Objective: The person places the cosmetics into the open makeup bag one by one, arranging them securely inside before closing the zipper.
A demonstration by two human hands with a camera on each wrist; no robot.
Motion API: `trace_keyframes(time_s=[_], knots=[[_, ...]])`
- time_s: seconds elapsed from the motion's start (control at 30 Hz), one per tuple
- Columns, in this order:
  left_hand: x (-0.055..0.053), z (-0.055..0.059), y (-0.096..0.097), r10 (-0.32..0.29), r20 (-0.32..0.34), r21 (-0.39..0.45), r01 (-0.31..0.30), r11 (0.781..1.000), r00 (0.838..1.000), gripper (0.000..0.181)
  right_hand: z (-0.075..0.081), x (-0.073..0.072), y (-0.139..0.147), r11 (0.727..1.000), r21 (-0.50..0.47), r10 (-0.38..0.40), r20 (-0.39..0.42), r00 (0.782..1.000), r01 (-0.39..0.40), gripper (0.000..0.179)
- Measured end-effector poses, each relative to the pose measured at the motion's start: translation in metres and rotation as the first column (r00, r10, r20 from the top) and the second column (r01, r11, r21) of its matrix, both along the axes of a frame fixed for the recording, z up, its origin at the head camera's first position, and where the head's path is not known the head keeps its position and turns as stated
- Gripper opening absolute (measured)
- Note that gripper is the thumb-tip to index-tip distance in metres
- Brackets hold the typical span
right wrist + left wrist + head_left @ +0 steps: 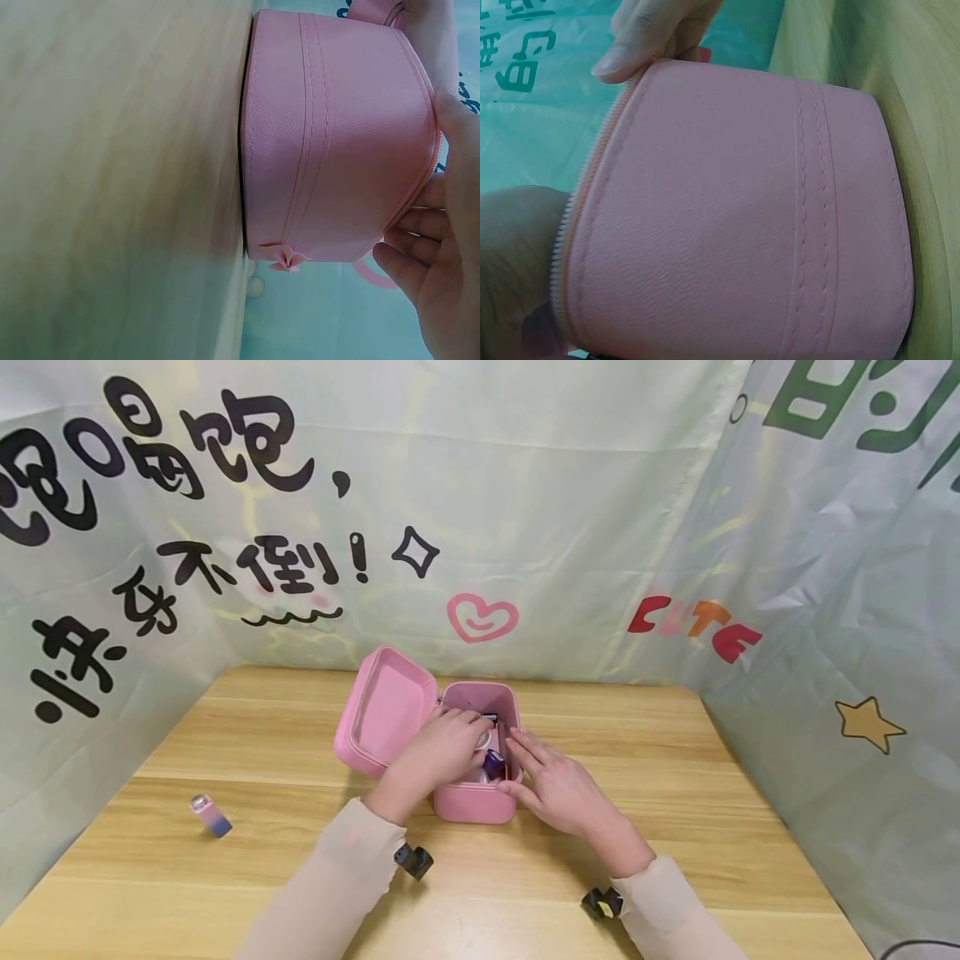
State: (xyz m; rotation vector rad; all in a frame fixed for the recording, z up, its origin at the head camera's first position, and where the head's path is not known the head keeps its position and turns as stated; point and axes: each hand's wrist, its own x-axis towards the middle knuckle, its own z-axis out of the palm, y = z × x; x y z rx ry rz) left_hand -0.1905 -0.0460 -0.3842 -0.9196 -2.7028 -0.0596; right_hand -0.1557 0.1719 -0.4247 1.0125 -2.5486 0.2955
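Observation:
A pink zippered case [476,806] stands on the table, its lid [393,706] swung over to the left. My left hand [447,743] reaches in over the left rim; its fingertips are among the contents, and whether they grip anything is hidden. A dark purple item [494,763] and several small whitish and black items lie inside. At the right rim rests my right hand [558,785], fingers extended along the edge and thumb at the front corner. The right wrist view shows this hand [442,255] against the zipper edge.
On the table's left stands a small pink-and-blue cylinder [211,816] with a silvery top. The wooden table [600,718] is enclosed by printed cloth [570,527] at the back and sides. A pink flower-shaped tag [285,258] hangs on the case.

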Motion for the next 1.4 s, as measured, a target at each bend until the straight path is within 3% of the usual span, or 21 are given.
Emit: trace_keyframes(time_s=[0.27,0.5,0.87,1.1,1.4], knots=[[-0.007,-0.010,0.006,0.071,0.017,-0.028,-0.070,0.997,0.997,0.033,-0.001,0.000,-0.001,1.000,0.004,0.008,0.000,1.000,-0.008,0.075],[-0.011,-0.018,0.010,0.086,0.007,-0.052,-0.085,0.995,0.996,0.023,-0.001,-0.002,-0.001,1.000,0.006,0.003,0.004,1.000,-0.003,0.073],[-0.013,-0.021,0.011,0.107,0.026,-0.082,-0.104,0.991,0.994,0.025,-0.001,0.000,-0.001,1.000,0.013,-0.004,0.007,1.000,0.004,0.074],[-0.008,-0.012,0.008,0.087,0.004,-0.065,-0.087,0.994,0.996,0.042,-0.002,0.000,-0.002,1.000,0.015,0.003,-0.001,1.000,-0.003,0.074],[0.006,0.003,0.004,0.075,-0.040,-0.044,-0.076,0.996,0.996,0.044,-0.001,-0.001,-0.002,1.000,0.010,0.005,-0.001,1.000,-0.005,0.074]])
